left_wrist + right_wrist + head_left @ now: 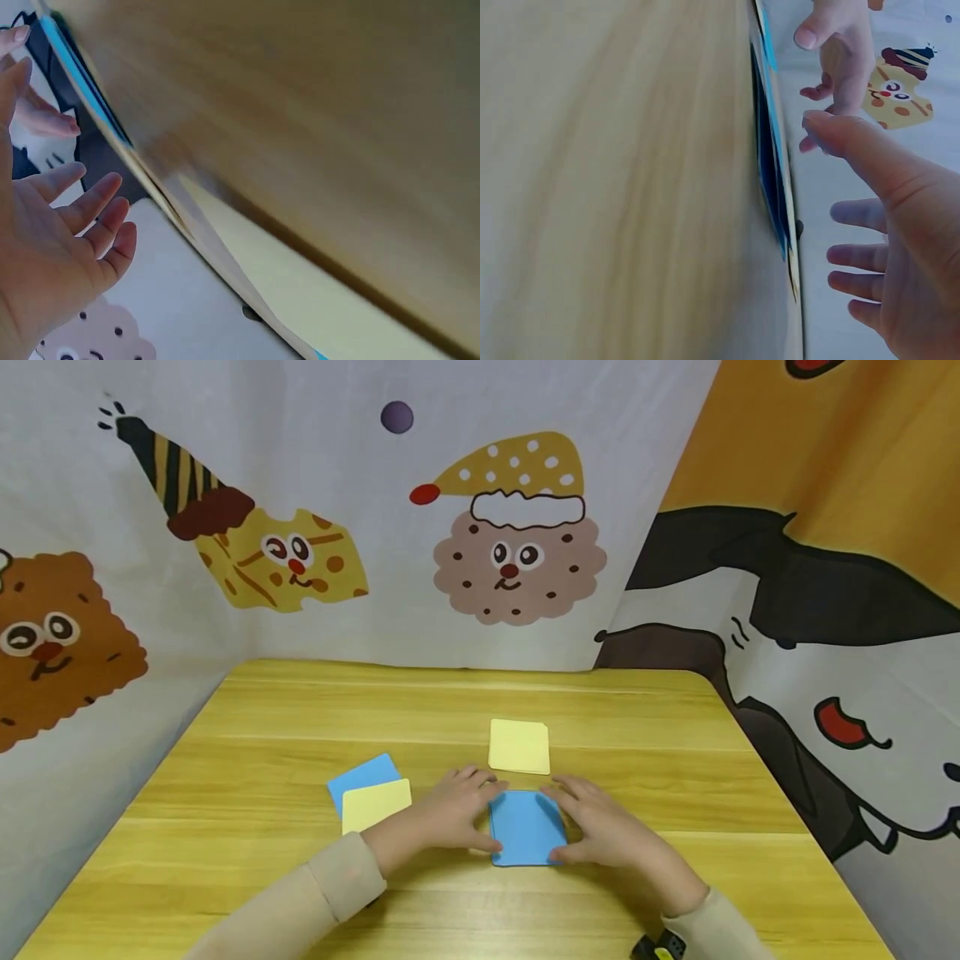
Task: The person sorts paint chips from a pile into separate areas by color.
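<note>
A small stack of blue square cards (527, 831) lies flat on the wooden table, edges slightly uneven. At its left side is my left hand (459, 810), fingers spread and loosely bent, fingertips right at the card edge. On the opposite side, my right hand (603, 827) mirrors it, with thumb and fingertips over the stack's right border. Both palms face each other, and in the right wrist view the blue cards (772, 150) show slightly lifted, layered edges below the fingers. Neither hand grips anything.
Just beyond the blue stack sit yellow square cards (519, 747). To the left, a yellow card (377, 803) overlaps a blue card (366, 774), partly behind my left forearm. A printed cloth (322, 635) hangs around the table (645, 727). A dark object (660, 947) shows beside my right cuff.
</note>
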### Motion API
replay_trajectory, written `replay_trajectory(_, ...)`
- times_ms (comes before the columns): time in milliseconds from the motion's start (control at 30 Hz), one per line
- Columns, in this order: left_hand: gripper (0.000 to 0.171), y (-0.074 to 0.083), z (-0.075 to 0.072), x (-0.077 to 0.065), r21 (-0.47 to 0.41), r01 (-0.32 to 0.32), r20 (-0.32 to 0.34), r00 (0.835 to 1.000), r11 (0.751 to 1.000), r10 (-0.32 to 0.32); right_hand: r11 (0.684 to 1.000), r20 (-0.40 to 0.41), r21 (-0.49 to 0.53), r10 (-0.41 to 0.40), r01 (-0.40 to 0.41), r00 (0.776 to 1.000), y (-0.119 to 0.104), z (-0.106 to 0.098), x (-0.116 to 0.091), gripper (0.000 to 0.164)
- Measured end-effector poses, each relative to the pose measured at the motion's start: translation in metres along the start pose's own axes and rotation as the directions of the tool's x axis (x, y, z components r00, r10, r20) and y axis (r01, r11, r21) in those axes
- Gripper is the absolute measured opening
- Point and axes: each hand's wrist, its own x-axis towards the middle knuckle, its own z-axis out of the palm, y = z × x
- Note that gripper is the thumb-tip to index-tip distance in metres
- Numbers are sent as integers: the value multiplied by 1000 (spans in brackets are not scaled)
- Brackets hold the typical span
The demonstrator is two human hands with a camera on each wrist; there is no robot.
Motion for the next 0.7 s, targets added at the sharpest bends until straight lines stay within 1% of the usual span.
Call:
replay_trajectory(167, 90, -9, -6, -16, -23, 29, -51, 998, 999, -30, 1000, -50, 2, -10, 10, 999, -7, -1, 7, 92)
replay_trajectory(267, 91, -14, -9, -27, -41, 54, -72, 996, 998, -57, 1000, -64, -10, -27, 26, 998, -13, -1, 13, 93)
replay_trajectory(467, 93, -27, -12, -50, -60, 102, -117, 987, 993, -108, 998, -65, -5, -57, 57, 996, -25, 0, 30, 95)
replay_trajectory(567, 94, -34, -12, -62, -78, 119, -149, 980, 990, -130, 997, -56, -4, -77, 77, 995, -31, 3, 41, 96)
replay_trajectory(700, 94, -45, -13, -78, -99, 154, -174, 970, 983, -170, 994, -41, -7, -113, 112, 993, -42, 9, 59, 96)
